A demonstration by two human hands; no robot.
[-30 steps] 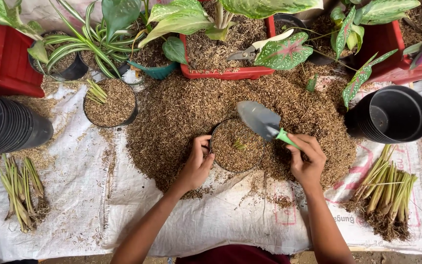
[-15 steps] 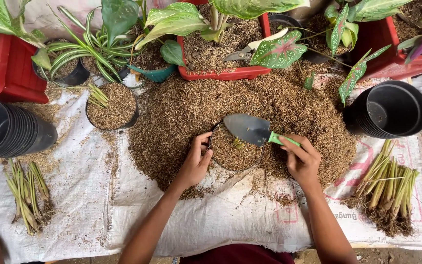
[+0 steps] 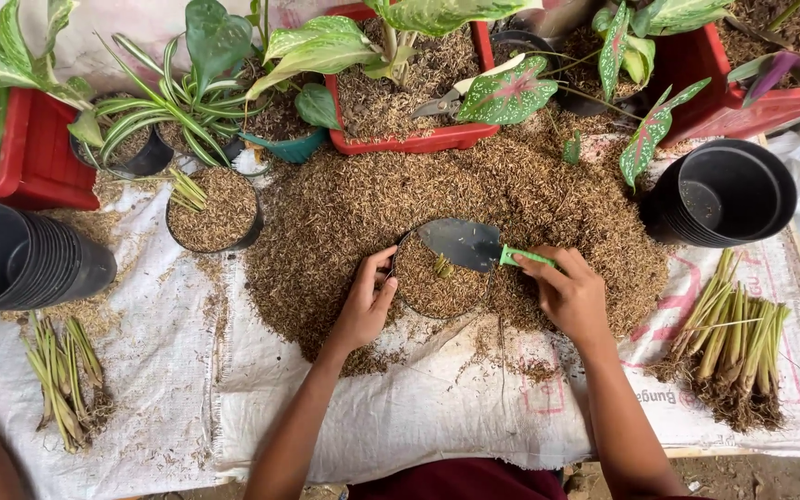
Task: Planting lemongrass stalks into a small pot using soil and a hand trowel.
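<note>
A small black pot (image 3: pixel 437 278), filled to the brim with brown husk, is set upright in the husk heap; a short green cutting (image 3: pixel 442 267) is seen at its middle. A trowel (image 3: pixel 469 244) with a grey blade and green handle is laid flat over the pot's far rim.

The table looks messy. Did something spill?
Yes. A big heap of brown husks is spread over the white sack cloth, around the small black pot, with scattered bits near the left hand.
</note>
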